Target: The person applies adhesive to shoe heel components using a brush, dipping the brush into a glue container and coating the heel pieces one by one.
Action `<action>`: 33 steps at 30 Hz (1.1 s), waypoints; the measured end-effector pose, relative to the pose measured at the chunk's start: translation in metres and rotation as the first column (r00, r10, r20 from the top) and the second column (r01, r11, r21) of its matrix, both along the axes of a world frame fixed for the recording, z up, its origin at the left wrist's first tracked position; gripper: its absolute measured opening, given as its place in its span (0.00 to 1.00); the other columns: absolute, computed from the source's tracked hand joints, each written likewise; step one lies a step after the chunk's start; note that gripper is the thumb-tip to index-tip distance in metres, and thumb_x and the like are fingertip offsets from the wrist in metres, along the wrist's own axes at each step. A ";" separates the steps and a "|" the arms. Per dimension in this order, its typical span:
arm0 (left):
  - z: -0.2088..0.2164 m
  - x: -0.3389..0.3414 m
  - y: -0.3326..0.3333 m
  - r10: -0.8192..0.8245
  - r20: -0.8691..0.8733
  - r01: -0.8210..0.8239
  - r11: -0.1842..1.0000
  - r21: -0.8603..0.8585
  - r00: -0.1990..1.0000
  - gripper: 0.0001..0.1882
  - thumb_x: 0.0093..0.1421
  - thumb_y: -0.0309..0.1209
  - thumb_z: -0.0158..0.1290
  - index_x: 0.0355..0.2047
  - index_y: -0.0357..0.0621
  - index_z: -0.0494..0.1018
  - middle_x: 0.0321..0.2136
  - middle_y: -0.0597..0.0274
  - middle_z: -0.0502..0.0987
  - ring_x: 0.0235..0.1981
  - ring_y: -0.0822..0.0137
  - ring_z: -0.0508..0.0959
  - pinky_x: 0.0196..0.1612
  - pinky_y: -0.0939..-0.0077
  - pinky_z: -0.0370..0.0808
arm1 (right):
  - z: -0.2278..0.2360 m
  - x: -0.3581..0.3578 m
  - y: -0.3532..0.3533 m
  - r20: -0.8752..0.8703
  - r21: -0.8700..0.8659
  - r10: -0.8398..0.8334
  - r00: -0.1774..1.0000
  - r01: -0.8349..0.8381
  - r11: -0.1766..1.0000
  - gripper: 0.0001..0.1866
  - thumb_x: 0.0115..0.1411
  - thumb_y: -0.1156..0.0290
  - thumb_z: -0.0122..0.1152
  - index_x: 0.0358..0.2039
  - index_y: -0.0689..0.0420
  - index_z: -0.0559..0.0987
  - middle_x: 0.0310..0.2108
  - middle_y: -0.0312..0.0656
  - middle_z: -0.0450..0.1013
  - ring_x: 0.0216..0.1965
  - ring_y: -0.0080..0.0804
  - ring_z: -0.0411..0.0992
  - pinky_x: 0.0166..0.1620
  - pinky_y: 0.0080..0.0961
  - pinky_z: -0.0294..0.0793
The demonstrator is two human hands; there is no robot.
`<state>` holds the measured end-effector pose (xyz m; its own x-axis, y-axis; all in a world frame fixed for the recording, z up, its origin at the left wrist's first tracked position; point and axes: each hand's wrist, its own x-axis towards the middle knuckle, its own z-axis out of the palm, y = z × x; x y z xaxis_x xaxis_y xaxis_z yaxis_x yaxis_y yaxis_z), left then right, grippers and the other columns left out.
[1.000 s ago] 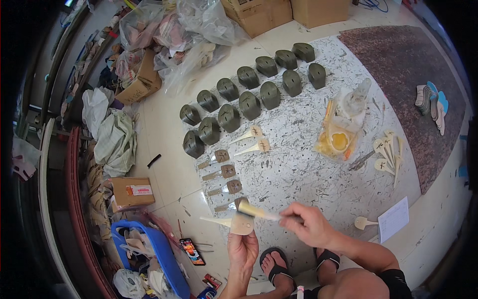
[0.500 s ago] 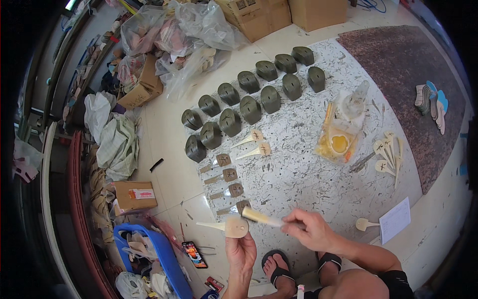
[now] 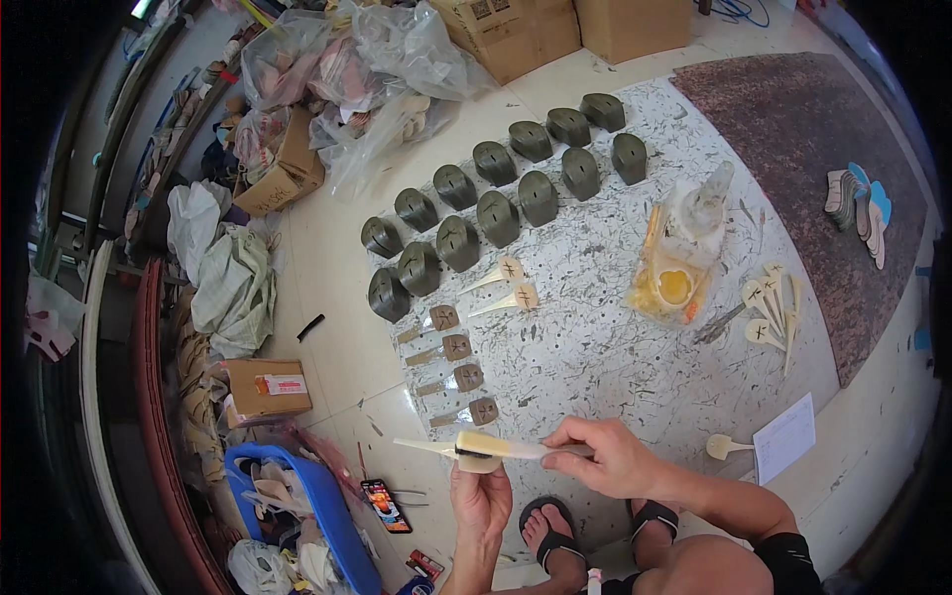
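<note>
Low at the front, my left hand point(image 3: 481, 508) holds a beige piece with a rounded end and a long narrow tail point(image 3: 424, 447), like a shoe insole part. My right hand point(image 3: 607, 459) is closed around the handle of a flat, cream-coloured brush point(image 3: 509, 448). The brush head lies across the rounded end and covers most of it. Just beyond my left hand, several brown pieces with narrow tails point(image 3: 481, 411) lie in a column on the scuffed white board point(image 3: 595, 367). Two beige pieces point(image 3: 522, 297) of the same shape rest above them.
Two rows of dark olive shoe heels point(image 3: 498, 218) stand on the board. A plastic-wrapped container of yellow liquid point(image 3: 676, 288) sits to the right, near a fan of beige pieces point(image 3: 769, 307). Paper point(image 3: 786, 438), a blue bin point(image 3: 332, 526) and a phone point(image 3: 386, 506) are around me.
My right hand has moved slightly left, carrying the brush onto the rounded end of the beige piece. My left hand stays nearly in place, with the piece tilted flatter.
</note>
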<state>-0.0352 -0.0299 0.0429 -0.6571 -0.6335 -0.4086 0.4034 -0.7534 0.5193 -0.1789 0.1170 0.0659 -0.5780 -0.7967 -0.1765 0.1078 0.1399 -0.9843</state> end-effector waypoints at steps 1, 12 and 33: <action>-0.001 0.000 0.001 -0.017 -0.006 0.017 0.999 -0.033 1.000 0.17 0.63 0.23 0.48 0.52 0.32 0.65 0.50 0.51 0.72 0.50 0.62 0.75 0.55 0.73 0.74 | 0.001 -0.001 0.000 -0.002 0.028 0.055 0.998 -0.055 0.998 0.10 0.58 0.74 0.61 0.38 0.65 0.75 0.26 0.41 0.77 0.28 0.21 0.75 0.30 0.19 0.73; -0.006 0.005 -0.001 -0.012 -0.007 0.012 0.998 0.067 1.000 0.16 0.63 0.22 0.47 0.51 0.32 0.66 0.50 0.51 0.72 0.49 0.61 0.76 0.55 0.73 0.75 | 0.016 -0.018 0.000 -0.228 -0.009 -0.079 0.971 0.079 0.997 0.09 0.55 0.71 0.64 0.34 0.61 0.76 0.25 0.42 0.75 0.24 0.30 0.74 0.25 0.24 0.71; -0.011 0.011 -0.008 0.067 -0.081 -0.048 0.974 0.222 0.994 0.16 0.63 0.25 0.50 0.50 0.35 0.67 0.47 0.53 0.74 0.48 0.61 0.75 0.53 0.71 0.75 | 0.001 0.010 0.021 -0.201 0.001 0.057 0.978 -0.059 0.998 0.09 0.54 0.71 0.65 0.35 0.59 0.77 0.26 0.42 0.75 0.23 0.33 0.74 0.25 0.25 0.71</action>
<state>-0.0245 -0.0378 0.0317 -0.6615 -0.5724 -0.4844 0.4861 -0.8192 0.3042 -0.1686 0.1380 0.0666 -0.5541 -0.8305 -0.0570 -0.1008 0.1349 -0.9857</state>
